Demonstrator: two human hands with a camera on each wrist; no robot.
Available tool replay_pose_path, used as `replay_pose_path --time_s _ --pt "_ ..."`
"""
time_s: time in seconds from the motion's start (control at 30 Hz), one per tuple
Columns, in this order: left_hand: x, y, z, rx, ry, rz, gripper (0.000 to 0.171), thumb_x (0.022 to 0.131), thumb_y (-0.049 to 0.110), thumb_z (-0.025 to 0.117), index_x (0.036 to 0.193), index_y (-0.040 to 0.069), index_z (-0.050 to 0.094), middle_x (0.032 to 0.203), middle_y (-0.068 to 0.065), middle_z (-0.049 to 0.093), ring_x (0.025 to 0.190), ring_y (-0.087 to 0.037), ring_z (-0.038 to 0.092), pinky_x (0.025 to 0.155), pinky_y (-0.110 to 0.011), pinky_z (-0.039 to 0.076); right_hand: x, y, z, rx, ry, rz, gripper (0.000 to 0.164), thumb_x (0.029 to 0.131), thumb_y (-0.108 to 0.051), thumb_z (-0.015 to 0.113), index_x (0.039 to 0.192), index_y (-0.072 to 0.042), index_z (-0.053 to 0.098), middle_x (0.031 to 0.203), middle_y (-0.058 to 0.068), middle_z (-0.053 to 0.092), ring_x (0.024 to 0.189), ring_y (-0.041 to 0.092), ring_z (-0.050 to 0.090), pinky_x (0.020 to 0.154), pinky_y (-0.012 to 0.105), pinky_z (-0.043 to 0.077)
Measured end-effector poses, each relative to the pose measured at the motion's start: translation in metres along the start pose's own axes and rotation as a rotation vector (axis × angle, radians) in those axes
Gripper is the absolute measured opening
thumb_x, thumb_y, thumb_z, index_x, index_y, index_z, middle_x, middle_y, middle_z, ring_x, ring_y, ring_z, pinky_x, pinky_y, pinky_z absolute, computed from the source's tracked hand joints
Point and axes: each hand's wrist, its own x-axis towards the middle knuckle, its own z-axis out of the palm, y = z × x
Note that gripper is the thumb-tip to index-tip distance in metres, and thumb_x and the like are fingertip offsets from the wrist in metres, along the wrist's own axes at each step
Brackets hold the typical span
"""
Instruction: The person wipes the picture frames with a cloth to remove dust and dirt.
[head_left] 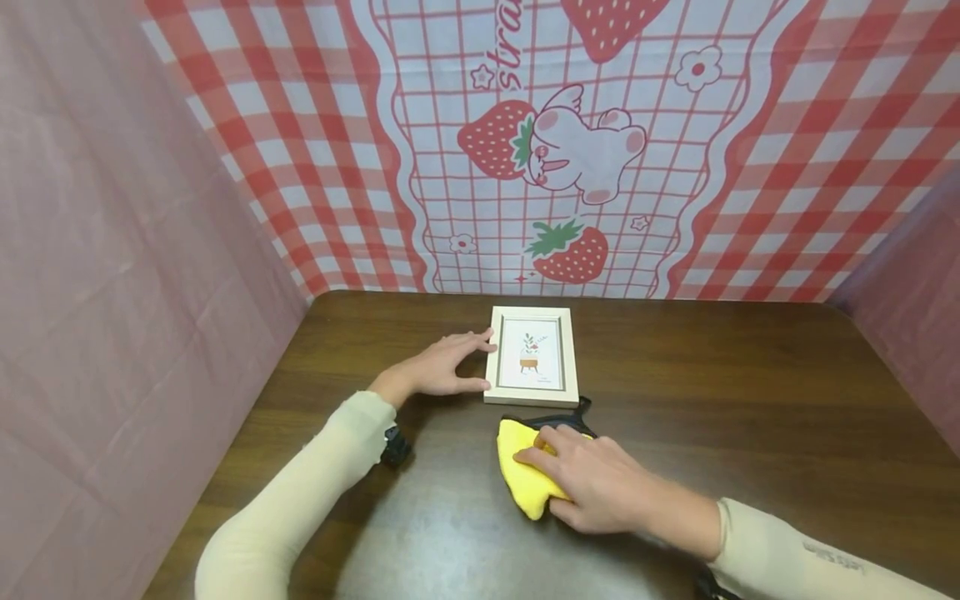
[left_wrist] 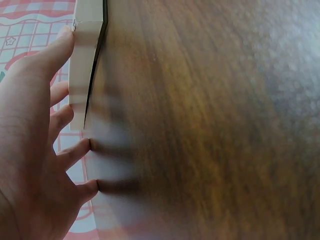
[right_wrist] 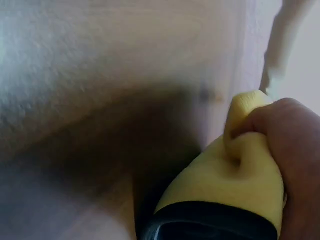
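A cream picture frame (head_left: pixel 493 367) with a plant-in-a-pot print lies flat on the table. At its left edge my left hand (head_left: pixel 442 365) is spread, thumb and fingertips right at the side. The left wrist view has the thumb and some fingers along the frame's side (left_wrist: pixel 82 65), with other fingertips down by the tabletop. My right hand (head_left: pixel 600 483) grips a bunched yellow cloth (head_left: pixel 522 475) just in front of the frame. Black edging (right_wrist: pixel 215 212) borders the cloth in the right wrist view, and black material (head_left: pixel 558 421) shows behind it in the head view.
The dark wooden table (head_left: pixel 750 400) stretches out on both sides of the frame. A red-and-white strawberry-print cloth (head_left: pixel 510 208) hangs at its back edge. Pink curtains (head_left: pixel 135 250) stand at the left and right.
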Motion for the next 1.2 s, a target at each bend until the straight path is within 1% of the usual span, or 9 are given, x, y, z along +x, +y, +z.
replay_pose_path --time_s 0.1,0.2,0.27,0.37,0.53,0.63,0.8,0.97,1.2 --pt "0.001 0.0 0.0 -0.002 0.002 -0.001 0.072 0.092 0.063 0.061 0.153 0.029 0.043 0.172 0.009 0.015 0.159 -0.026 0.022 0.129 -0.053 0.017 -0.001 -0.002 0.006 -0.055 -0.025 -0.032 0.07 0.081 -0.04 0.074 0.146 -0.033 0.049 0.128 0.0 0.056 0.105 0.014 0.051 0.06 0.025 0.045" --pt "-0.001 0.0 0.0 -0.008 0.014 0.003 0.072 0.091 0.062 0.062 0.152 0.027 0.044 0.172 0.008 0.017 0.159 -0.027 0.023 0.129 -0.054 0.018 -0.003 -0.005 0.012 -0.137 0.001 -0.084 0.08 0.079 -0.048 0.075 0.15 -0.03 0.043 0.13 0.005 0.055 0.11 0.019 0.051 0.069 0.032 0.051" --pt "-0.002 0.0 -0.001 -0.012 0.022 0.0 0.072 0.091 0.06 0.064 0.151 0.026 0.045 0.172 0.007 0.018 0.159 -0.028 0.023 0.129 -0.054 0.019 -0.005 -0.007 0.015 -0.173 0.028 -0.107 0.084 0.078 -0.051 0.075 0.151 -0.029 0.041 0.13 0.007 0.055 0.112 0.021 0.051 0.074 0.036 0.053" --pt "-0.004 -0.001 -0.001 -0.016 0.029 -0.012 0.073 0.09 0.061 0.065 0.151 0.026 0.045 0.171 0.008 0.018 0.159 -0.027 0.023 0.129 -0.054 0.019 -0.006 -0.009 0.018 -0.197 0.043 -0.109 0.086 0.078 -0.053 0.074 0.152 -0.029 0.039 0.13 0.007 0.054 0.113 0.021 0.051 0.074 0.037 0.051" --pt "-0.003 0.0 0.0 -0.017 0.028 -0.016 0.073 0.09 0.062 0.064 0.151 0.028 0.044 0.171 0.011 0.018 0.159 -0.024 0.023 0.129 -0.053 0.019 -0.007 -0.009 0.02 -0.197 0.044 -0.093 0.086 0.077 -0.057 0.073 0.152 -0.03 0.04 0.131 0.006 0.054 0.113 0.021 0.051 0.073 0.036 0.051" --pt "0.0 0.001 0.0 -0.011 0.026 -0.011 0.073 0.09 0.062 0.064 0.151 0.029 0.044 0.171 0.011 0.017 0.159 -0.022 0.023 0.128 -0.053 0.02 -0.007 -0.008 0.019 -0.182 0.047 -0.089 0.089 0.077 -0.069 0.069 0.152 -0.031 0.04 0.13 0.005 0.054 0.111 0.02 0.05 0.073 0.036 0.049" --pt "0.0 0.003 0.001 0.007 0.032 -0.008 0.073 0.09 0.062 0.064 0.152 0.029 0.043 0.171 0.011 0.018 0.158 -0.02 0.023 0.128 -0.053 0.022 -0.005 -0.005 0.01 -0.125 0.062 -0.082 0.088 0.077 -0.086 0.055 0.149 -0.036 0.044 0.128 0.001 0.055 0.108 0.016 0.048 0.078 0.034 0.044" --pt "-0.004 0.003 0.001 0.019 0.048 0.01 0.072 0.092 0.06 0.063 0.152 0.028 0.043 0.171 0.009 0.019 0.158 -0.021 0.023 0.127 -0.055 0.022 -0.004 0.002 0.0 -0.091 0.081 -0.055 0.08 0.082 -0.087 0.045 0.146 -0.038 0.048 0.129 -0.004 0.054 0.109 0.011 0.045 0.078 0.029 0.038" --pt "-0.014 -0.001 0.002 0.027 0.104 0.038 0.07 0.092 0.061 0.062 0.152 0.03 0.044 0.171 0.006 0.023 0.157 -0.025 0.026 0.126 -0.057 0.023 -0.01 0.014 -0.001 -0.101 0.137 -0.042 0.074 0.084 -0.084 0.048 0.141 -0.038 0.055 0.126 -0.006 0.055 0.11 0.009 0.045 0.076 0.027 0.035"
